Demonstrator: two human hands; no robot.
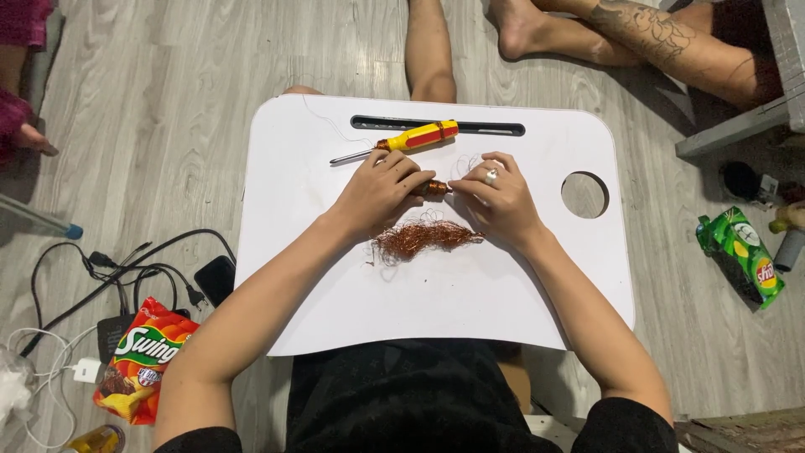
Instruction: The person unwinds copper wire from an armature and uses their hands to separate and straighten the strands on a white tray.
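The small copper coil [437, 187] lies crosswise between both hands — left hand [379, 191] fingers clenched around it, right hand [496, 197] fingers pinching wire at its end.

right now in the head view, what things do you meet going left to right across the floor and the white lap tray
orange snack bag → black phone → left hand → small copper coil → right hand → round hole in the white tray → green snack bag
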